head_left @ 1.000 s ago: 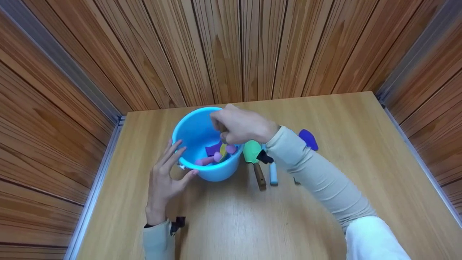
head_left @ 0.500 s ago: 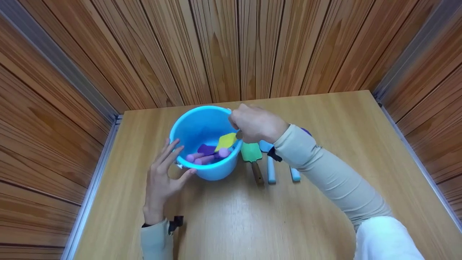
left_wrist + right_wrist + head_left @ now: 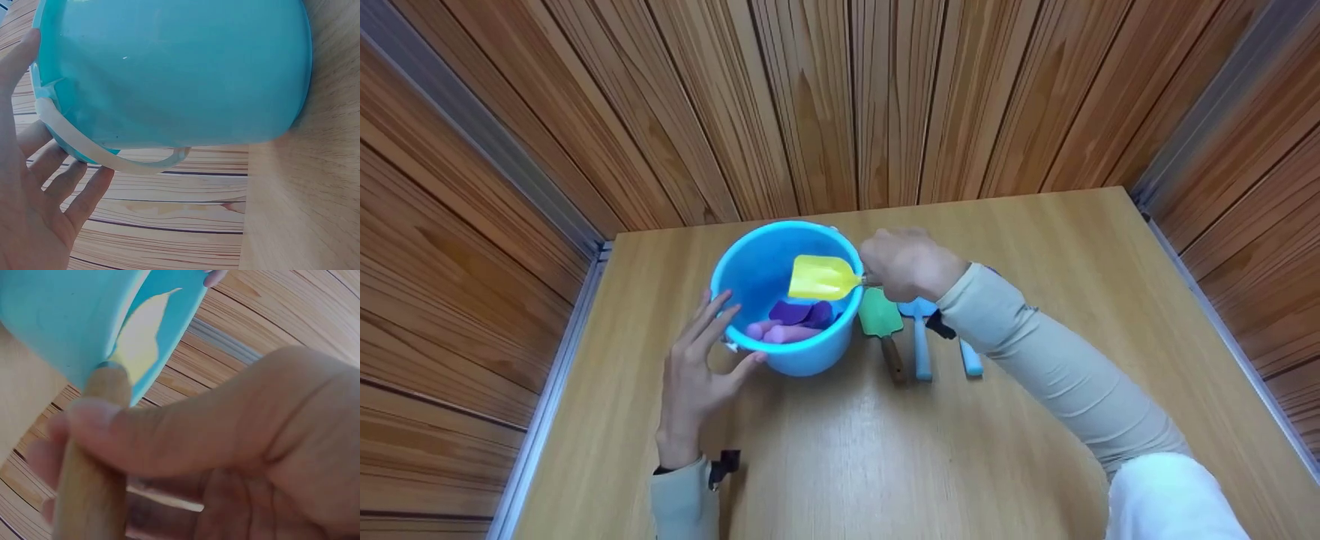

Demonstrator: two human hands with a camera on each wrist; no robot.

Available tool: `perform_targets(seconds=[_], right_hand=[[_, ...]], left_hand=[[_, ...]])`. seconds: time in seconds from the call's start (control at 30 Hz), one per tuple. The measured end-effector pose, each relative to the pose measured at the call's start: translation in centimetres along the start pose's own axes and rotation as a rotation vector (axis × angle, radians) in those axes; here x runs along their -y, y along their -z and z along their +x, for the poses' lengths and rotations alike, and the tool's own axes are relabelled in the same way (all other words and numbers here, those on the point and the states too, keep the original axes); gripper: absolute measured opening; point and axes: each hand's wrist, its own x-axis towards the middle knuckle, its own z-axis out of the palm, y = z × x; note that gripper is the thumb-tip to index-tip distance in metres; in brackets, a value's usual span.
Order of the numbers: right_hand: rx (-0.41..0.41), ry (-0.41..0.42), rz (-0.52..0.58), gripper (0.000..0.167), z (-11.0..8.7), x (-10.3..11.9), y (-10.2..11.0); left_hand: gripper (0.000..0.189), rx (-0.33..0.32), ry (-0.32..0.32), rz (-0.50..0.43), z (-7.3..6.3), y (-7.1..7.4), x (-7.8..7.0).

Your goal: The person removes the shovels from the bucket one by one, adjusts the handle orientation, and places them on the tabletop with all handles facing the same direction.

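Observation:
A yellow toy shovel [image 3: 819,277] lies across the right part of the light blue bucket's opening, its blade over the inside. My right hand [image 3: 911,262] is just beyond the rim and grips the shovel's wooden handle [image 3: 90,495], thumb along it in the right wrist view. The bucket [image 3: 810,361] stands upright on the table. My left hand [image 3: 694,382] spreads its fingers against the bucket's left rim, touching it. In the left wrist view, the bucket's pale carrying handle [image 3: 84,143] hangs beside those fingers.
Purple toy tools with pinkish-purple handles [image 3: 791,335] lie inside the bucket. Right of it on the table are a green shovel [image 3: 879,313] with a brown handle, a blue tool [image 3: 921,352] and another light blue handle [image 3: 971,360], partly under my right arm. Wooden panels [image 3: 825,105] stand behind.
My right hand has moved right, out of the bucket to its right rim, lifting the yellow shovel, whose blade now shows. My left hand stays at the left rim.

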Motion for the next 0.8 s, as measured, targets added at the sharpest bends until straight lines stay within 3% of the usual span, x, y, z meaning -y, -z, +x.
perform_targets(seconds=[0.2, 0.3, 0.57, 0.8], right_hand=[[-0.086, 0.141, 0.154, 0.01, -0.5, -2.1, -0.9], [-0.13, 0.155, 0.275, 0.011, -0.8, -3.2, -1.7], [-0.184, 0.018, 0.614, 0.036, -1.8, -5.6, -4.5], [-0.221, -0.043, 0.741, 0.038, -3.0, -7.9, -6.6]], left_hand=[[0.073, -0.012, -0.007, -0.012, 0.0, 0.0, 0.2], [0.073, -0.017, -0.003, -0.015, -0.2, 0.1, 0.3], [0.073, -0.018, 0.012, -0.025, -0.4, 0.4, 0.2], [0.073, -0.022, 0.005, -0.028, -0.3, 0.5, 0.2]])
